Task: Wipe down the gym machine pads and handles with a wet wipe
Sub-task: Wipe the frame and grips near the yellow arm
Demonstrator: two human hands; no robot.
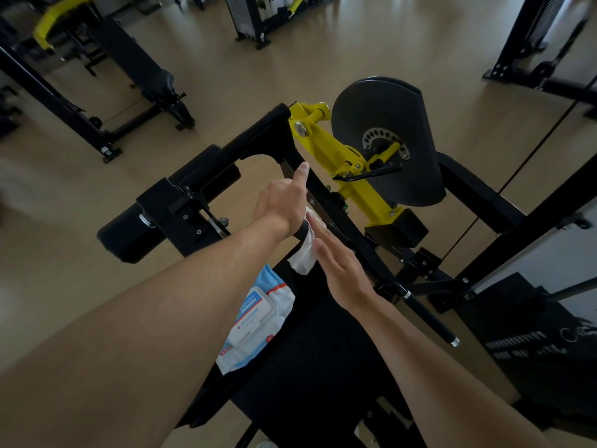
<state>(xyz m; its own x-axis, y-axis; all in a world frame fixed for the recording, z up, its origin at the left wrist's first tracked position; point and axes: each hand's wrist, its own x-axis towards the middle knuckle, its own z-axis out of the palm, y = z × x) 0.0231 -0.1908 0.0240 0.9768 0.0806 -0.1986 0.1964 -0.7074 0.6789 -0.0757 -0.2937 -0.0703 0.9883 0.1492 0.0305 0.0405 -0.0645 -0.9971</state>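
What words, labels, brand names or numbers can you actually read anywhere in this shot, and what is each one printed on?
No text here can be read.
Wet wipe pack on the machine seat: printed label with a blue banner and red line, too blurred to read.
Dark panel at lower right: rows of pale marks and a logo-like shape, too small and dim to read.
Yellow arm and black round cover: no lettering visible.

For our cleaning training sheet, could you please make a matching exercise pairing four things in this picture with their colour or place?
Things:
1. crumpled white wet wipe
2. blue-and-white wipes packet
3. angled metal lever arm
4. round black roller pad

Descriptions:
A. painted yellow
B. lying on the black seat's left edge
C. between the two hands
D. at the left end of the frame

Pairs: 1-C, 2-B, 3-A, 4-D
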